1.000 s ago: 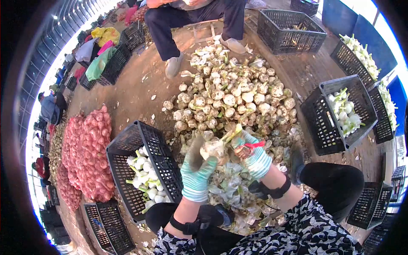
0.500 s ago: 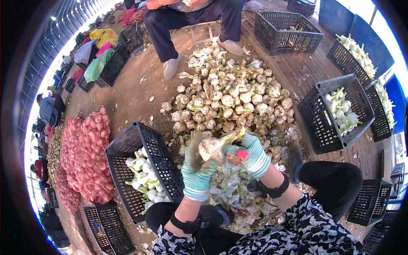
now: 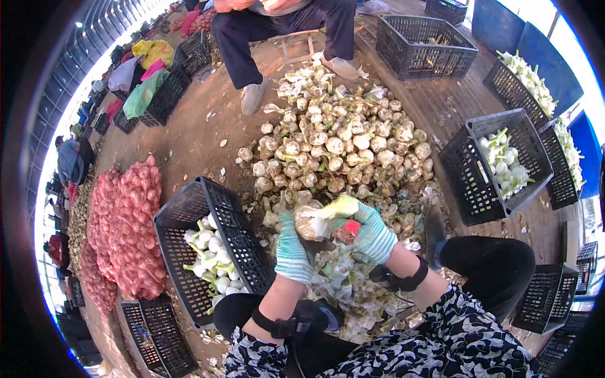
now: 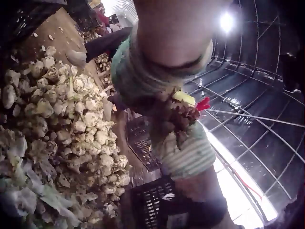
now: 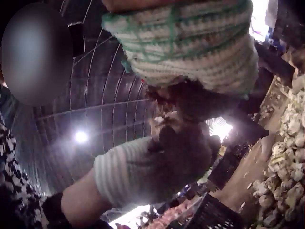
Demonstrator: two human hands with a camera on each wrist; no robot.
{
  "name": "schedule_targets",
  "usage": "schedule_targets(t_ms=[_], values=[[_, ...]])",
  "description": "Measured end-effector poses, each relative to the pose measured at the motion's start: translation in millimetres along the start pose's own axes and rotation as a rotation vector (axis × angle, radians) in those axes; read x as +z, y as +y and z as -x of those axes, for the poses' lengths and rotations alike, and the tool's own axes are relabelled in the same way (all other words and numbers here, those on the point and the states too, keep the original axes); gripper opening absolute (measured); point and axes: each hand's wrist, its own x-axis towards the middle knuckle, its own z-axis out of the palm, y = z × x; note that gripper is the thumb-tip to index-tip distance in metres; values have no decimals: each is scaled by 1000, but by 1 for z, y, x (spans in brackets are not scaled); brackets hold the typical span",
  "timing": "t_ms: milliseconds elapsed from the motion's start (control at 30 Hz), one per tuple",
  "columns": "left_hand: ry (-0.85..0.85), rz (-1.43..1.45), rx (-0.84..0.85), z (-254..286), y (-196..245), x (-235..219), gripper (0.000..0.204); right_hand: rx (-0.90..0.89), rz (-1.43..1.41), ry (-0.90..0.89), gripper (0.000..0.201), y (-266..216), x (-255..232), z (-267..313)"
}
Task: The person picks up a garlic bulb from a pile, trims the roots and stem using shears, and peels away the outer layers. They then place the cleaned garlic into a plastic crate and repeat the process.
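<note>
Between the two gloved hands is a garlic bulb [image 3: 309,222] with a pale green stalk [image 3: 341,207]. The left hand [image 3: 292,251], in a striped white and green glove, grips the bulb from its left side. In the right hand [image 3: 373,234] the stalk is pinched, and something brown with a red strip [image 3: 351,227] sits against the palm and fingers. What that brown thing is cannot be told. The left wrist view shows the right glove [image 4: 185,152] with the red strip; dark shadow hides the fingers in the right wrist view.
A heap of dirty bulbs [image 3: 340,138] lies ahead, with loose peelings [image 3: 343,283] below the hands. Black crates of white bulbs stand left [image 3: 165,252] and right [image 3: 469,170]. Red net sacks [image 3: 135,227] lie farther left. Another person [image 3: 283,31] sits opposite.
The bulb has turned slightly, and its stalk looks paler and more bared. The right hand has closed in on the stalk, and the left fingers have shifted around the bulb.
</note>
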Motion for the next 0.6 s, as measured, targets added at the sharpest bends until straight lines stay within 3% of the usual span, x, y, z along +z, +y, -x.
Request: schedule_targets(t_ms=[67, 100, 133, 200, 233, 267, 333, 367, 400, 467, 500, 533, 600], values=[[-98, -17, 64, -1, -4, 0, 62, 69, -98, 39, 21, -8, -1, -4], [-132, 26, 178, -1, -7, 3, 62, 535, -668, 145, 19, -16, -11, -8], [-135, 24, 177, 3, -8, 7, 62, 533, -668, 147, 19, -20, -10, -8], [-158, -483, 646, 12, -9, 13, 73, 207, -147, 58, 13, -25, -7, -9], [-161, -365, 658, 8, -8, 12, 81, -141, 347, -123, 16, -44, -7, -6], [-158, -365, 658, 10, -4, 10, 81, -140, 347, -126, 16, -55, -9, -5], [-284, -351, 500, 22, 13, 14, 71, -309, 491, -327, 24, -68, -17, -5], [-292, -360, 438, 21, 17, 10, 68, -352, 272, -434, 18, -62, -25, -6], [-292, -358, 433, 20, 20, 5, 68, -347, 273, -432, 18, -52, -32, -1], [-460, -71, -77, 19, 24, -2, 68, 118, -205, -366, 31, -31, -41, 14], [-376, -96, -116, 21, 25, 3, 76, 346, -443, -326, 38, -25, -44, 16], [-376, -98, -113, 19, 22, 7, 76, 343, -443, -329, 38, -25, -43, 14], [-285, -528, 533, 16, 10, 10, 81, 356, -625, -294, 42, -25, -41, 14]])
